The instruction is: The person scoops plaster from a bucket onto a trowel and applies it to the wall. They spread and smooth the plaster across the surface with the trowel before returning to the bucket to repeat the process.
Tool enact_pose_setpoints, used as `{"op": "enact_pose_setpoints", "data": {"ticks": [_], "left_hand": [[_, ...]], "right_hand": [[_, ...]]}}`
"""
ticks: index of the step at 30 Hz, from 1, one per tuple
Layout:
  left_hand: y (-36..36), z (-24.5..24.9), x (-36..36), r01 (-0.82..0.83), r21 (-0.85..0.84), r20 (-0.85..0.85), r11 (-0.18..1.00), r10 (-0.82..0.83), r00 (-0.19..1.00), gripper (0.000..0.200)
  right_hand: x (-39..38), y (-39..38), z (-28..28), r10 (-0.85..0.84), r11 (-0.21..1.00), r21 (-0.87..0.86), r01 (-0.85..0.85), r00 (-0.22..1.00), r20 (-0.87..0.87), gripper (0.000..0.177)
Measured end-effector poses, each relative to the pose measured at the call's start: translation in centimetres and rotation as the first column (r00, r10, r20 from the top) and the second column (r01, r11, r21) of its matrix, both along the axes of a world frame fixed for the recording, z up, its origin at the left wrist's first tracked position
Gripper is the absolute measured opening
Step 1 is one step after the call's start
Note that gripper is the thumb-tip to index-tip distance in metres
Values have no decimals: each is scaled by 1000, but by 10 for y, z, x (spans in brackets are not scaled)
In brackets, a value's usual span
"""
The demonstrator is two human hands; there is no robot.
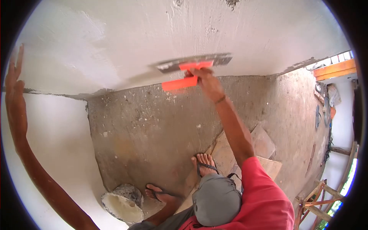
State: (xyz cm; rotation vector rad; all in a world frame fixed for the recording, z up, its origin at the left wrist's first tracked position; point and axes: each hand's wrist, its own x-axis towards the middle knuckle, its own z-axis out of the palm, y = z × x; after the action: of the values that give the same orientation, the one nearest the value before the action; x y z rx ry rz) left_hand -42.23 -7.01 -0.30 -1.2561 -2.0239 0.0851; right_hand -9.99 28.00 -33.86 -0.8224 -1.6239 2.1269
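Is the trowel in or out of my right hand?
In: your right hand is curled around the orange part of the trowel.

trowel: blurred | right hand: blurred | left arm: cut by bottom edge | red shirt: likewise

Fingers, two sets: one left fingers, one right fingers. Wide-bladed trowel, one. Bucket, one. Bare feet, two, each with one dark sandal. Loose footwear, at least one. Wristband, one. Flat sheets, at least two; overlap prevents an exact count. Orange beam, one. Red sleeve, one. Wooden frame, at lower right, one.
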Motion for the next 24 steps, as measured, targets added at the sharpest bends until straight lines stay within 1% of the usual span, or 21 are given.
{"op": "enact_pose_setpoints", "data": {"ticks": [1, 2, 3, 4, 5, 6, 8, 9, 10, 11, 12, 13, 14, 15, 16, 17, 18, 19, 21, 23, 24], "left_hand": [[15, 5, 25, -73, 47, 191, 996, 63, 980, 67], [42, 15, 71, -153, 75, 384, 985, 113, 916, 68], [57, 23, 95, -239, 88, 555, 967, 151, 818, 71], [55, 24, 92, -204, 72, 530, 976, 136, 837, 71], [51, 25, 87, -171, 55, 507, 984, 120, 854, 71], [49, 29, 83, -139, 49, 476, 989, 99, 874, 72], [48, 35, 79, -182, 69, 563, 981, 112, 819, 68], [46, 34, 77, -187, 60, 552, 981, 123, 825, 66], [44, 34, 75, -192, 51, 541, 980, 134, 830, 65], [41, 33, 73, -180, 23, 473, 983, 148, 869, 63], [39, 30, 73, -172, -10, 400, 985, 161, 902, 62], [42, 27, 78, -183, 27, 444, 983, 152, 883, 62], [49, 25, 86, -193, 64, 486, 979, 139, 863, 61], [51, 25, 86, -194, 57, 465, 979, 146, 873, 61], [53, 25, 87, -196, 50, 442, 979, 154, 883, 61], [47, 26, 80, -193, -4, 354, 981, 182, 918, 60], [47, 28, 77, -179, -27, 314, 983, 178, 933, 59], [47, 30, 75, -166, -50, 273, 985, 173, 946, 59], [46, 29, 76, -132, -33, 321, 991, 135, 937, 59], [41, 27, 69, -133, 3, 400, 991, 121, 908, 60], [36, 25, 63, -142, 28, 448, 989, 115, 887, 60]], "right_hand": [[-3, -5, 49, -14, 997, -70, 12, 999, -29, 30], [-7, -14, 86, -27, 1000, -7, 27, 991, -130, 32], [-10, -21, 112, -32, 997, 55, 47, 970, -240, 33], [-2, -23, 129, 0, 943, 330, 35, 995, -104, 29], [13, -27, 145, -5, 817, 576, -20, 999, 41, 25], [26, -28, 142, -32, 706, 708, -32, 997, 77, 25], [48, -24, 90, -52, 606, 796, -3, 998, 44, 26], [56, -23, 53, -57, 547, 837, -20, 997, 61, 26], [62, -25, 13, -60, 452, 890, -67, 993, 106, 26], [65, -30, -25, -58, 396, 911, -111, 988, 146, 27], [66, -37, -59, -50, 372, 918, -140, 984, 170, 27], [64, -43, -85, -7, 631, 767, -113, 988, 152, 28], [62, -48, -101, 23, 833, 546, -87, 992, 124, 28], [55, -49, -108, 27, 953, 297, -49, 997, 79, 23], [42, -45, -115, 18, 999, 27, -18, 999, 32, 19], [35, -42, -121, 10, 997, -71, -10, 1000, -4, 18], [28, -38, -129, -3, 986, -168, -3, 999, -37, 16], [19, -35, -136, 2, 996, -84, -8, 998, -69, 15], [10, -33, -137, -15, 988, -151, -10, 986, -165, 17], [0, -28, -120, -89, 903, -428, -46, 953, -290, 22], [-1, -28, -115, -89, 909, -414, -44, 951, -297, 22]]}}
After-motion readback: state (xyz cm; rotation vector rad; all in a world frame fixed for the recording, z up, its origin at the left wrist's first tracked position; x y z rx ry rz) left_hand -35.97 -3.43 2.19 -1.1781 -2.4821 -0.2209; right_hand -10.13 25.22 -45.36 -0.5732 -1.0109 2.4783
